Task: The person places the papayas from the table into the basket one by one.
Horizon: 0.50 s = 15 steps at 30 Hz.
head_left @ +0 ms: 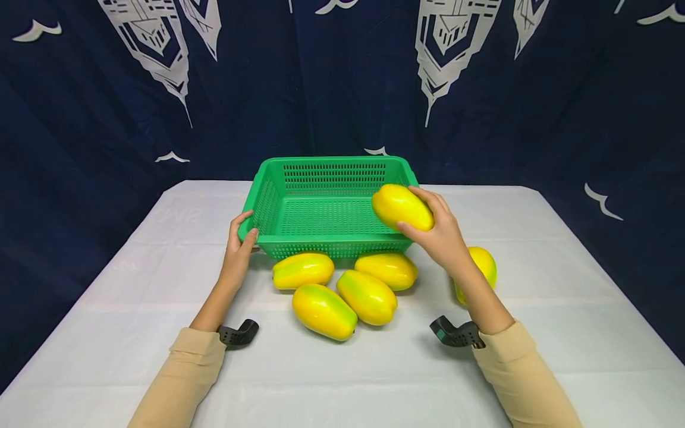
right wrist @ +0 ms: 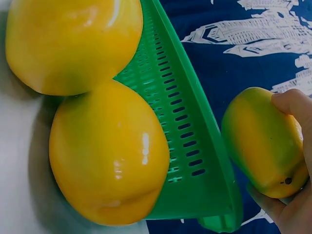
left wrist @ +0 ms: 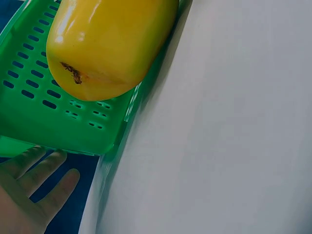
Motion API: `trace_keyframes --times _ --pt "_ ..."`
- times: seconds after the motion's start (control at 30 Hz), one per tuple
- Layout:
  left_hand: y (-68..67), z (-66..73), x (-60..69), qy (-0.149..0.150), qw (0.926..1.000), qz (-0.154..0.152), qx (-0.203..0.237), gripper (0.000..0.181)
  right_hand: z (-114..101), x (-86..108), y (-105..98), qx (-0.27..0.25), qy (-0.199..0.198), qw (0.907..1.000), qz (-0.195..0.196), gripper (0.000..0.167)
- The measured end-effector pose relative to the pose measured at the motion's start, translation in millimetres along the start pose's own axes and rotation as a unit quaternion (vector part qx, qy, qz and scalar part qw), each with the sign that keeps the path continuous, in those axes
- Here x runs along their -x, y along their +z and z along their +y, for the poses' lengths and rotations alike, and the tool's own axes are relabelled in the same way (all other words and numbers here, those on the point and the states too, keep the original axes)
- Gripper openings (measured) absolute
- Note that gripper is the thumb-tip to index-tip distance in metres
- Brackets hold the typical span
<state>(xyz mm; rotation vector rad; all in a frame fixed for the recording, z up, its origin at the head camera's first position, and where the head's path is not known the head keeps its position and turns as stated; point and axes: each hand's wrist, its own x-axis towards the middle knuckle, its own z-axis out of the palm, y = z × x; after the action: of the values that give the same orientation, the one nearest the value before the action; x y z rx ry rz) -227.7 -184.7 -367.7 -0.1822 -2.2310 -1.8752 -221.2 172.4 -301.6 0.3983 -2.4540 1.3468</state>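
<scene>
Above the front right corner of the green basket (head_left: 321,238), head view: held fruit (head_left: 402,207) was up in the right hand (head_left: 441,233), fingers curled round the far side, thumb on the near side. Left hand (head_left: 237,248) gripped the basket's front left corner, thumb and forefinger at the rim. No fruit was seen lying inside the basket. Four fruits (head_left: 367,297) lay before its front wall; a fifth fruit (head_left: 483,267) lay off its right front corner, partly behind the right forearm. Judged progress: if loading was the work, it stood at its start, one piece in hand, five left. Held fruit looked elongated, smooth, glossy, mostly yellow.

Left wrist view: visible fingers fairly straight, slightly spread, tips at the basket's rim; thumb not shown. One loose fruit filled the view before the basket's wall, a rough brown scar on its end.

Right wrist view: held fruit pinched between thumb and fingers beside the basket's rim; could not tell whether they touched. Green patches and a dark end spot noted.
</scene>
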Motion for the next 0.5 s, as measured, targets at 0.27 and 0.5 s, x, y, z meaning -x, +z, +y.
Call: trace_keyframes --times 0.27,0.5 --pt "-0.8 -12.9 -3.8 0.007 1.0 0.004 -0.004 0.05 10.5 -5.1 6.4 -0.007 0.022 0.9997 -0.004 0.064" --pt "-0.9 -10.6 -3.9 0.01 0.9999 0.003 -0.004 0.049 16.0 -8.6 10.7 -0.025 0.026 0.9992 0.018 0.064"
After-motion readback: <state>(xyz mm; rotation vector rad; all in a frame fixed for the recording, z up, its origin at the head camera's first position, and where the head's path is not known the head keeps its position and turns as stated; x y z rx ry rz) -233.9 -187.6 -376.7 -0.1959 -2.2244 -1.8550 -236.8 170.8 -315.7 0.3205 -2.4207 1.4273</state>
